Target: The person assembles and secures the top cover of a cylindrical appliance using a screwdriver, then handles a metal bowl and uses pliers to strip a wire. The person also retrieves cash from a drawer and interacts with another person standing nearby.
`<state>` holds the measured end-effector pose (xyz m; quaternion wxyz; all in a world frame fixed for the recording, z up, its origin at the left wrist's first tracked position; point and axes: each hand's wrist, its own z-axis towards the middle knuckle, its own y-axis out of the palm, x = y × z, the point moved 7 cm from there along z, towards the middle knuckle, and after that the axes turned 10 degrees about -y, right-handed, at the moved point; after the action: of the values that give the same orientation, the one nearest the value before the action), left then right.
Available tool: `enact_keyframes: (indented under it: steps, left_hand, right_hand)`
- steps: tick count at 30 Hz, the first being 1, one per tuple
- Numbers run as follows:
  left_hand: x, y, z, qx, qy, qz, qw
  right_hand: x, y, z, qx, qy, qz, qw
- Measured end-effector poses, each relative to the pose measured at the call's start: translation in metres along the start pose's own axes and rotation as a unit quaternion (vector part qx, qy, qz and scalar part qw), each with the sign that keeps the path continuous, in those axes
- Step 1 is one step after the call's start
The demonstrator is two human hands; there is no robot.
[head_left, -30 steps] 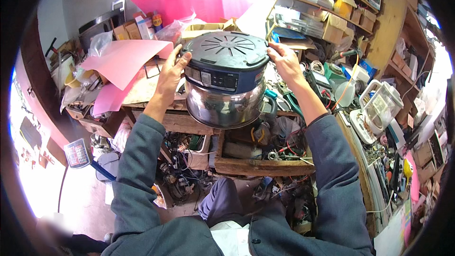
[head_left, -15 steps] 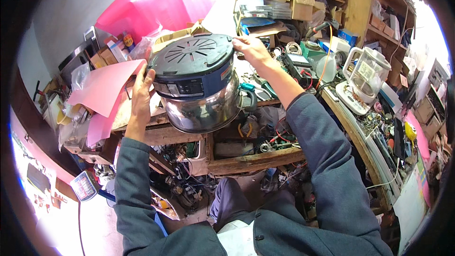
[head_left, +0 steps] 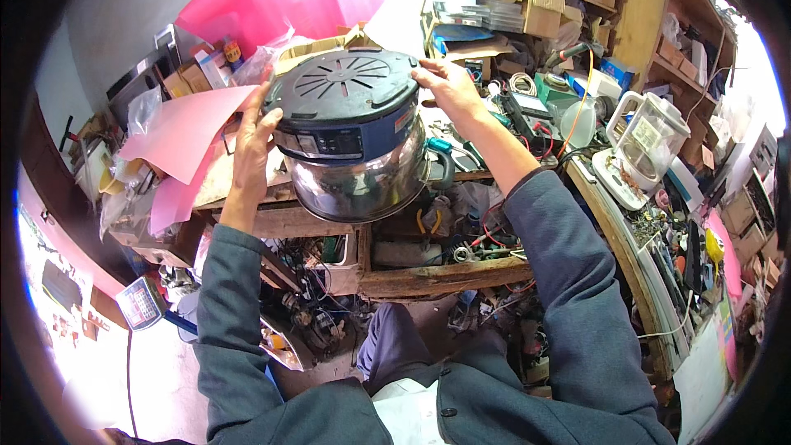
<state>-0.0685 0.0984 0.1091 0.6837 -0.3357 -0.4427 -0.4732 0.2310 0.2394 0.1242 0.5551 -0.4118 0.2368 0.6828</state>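
Between my hands is a round electric cooking pot (head_left: 354,185), apparently upside down. Its shiny steel body is below a blue band with a dark control panel, and its black vented base (head_left: 344,82) faces up. My left hand (head_left: 254,136) grips the left side, thumb against the rim of the base and fingers mostly hidden behind it. At the far right of the rim, my right hand (head_left: 449,86) is closed with thumb and fingertips on the edge. The pot is tilted slightly towards me, at the front edge of the workbench.
Pink sheets (head_left: 185,136) lie left of the pot. A multimeter (head_left: 527,107) with leads and several tools cover the bench to the right. Farther right stands a clear blender jug (head_left: 647,136). An open wooden drawer (head_left: 445,278) full of parts is below the pot.
The pot is a little higher and farther right in view, partly because the view itself has shifted. Both hands keep hold of its base; my left fingers have shifted slightly on the rim.
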Motion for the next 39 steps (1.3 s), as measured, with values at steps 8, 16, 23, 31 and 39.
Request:
enact_keyframes:
  steps: [8, 16, 23, 31, 39]
  left_hand:
    - [-0.004, 0.003, 0.001, -0.020, -0.017, 0.026, 0.999]
    - [0.016, 0.003, -0.004, 0.060, 0.159, 0.229, 0.959]
    - [0.065, 0.048, -0.034, -0.012, 0.305, 0.311, 0.900]
    - [0.072, 0.072, -0.040, 0.008, 0.338, 0.391, 0.856]
    - [0.072, 0.069, -0.032, -0.040, 0.294, 0.362, 0.884]
  right_hand:
    - [0.033, -0.045, -0.004, 0.081, -0.139, -0.326, 0.932]
    - [0.102, -0.020, -0.042, -0.123, 0.049, -0.542, 0.830]
    - [0.092, -0.038, -0.034, 0.014, -0.007, -0.492, 0.870]
    - [-0.011, -0.064, -0.007, 0.187, -0.108, -0.257, 0.942]
    - [-0.119, 0.006, -0.005, 0.008, -0.203, -0.075, 0.976]
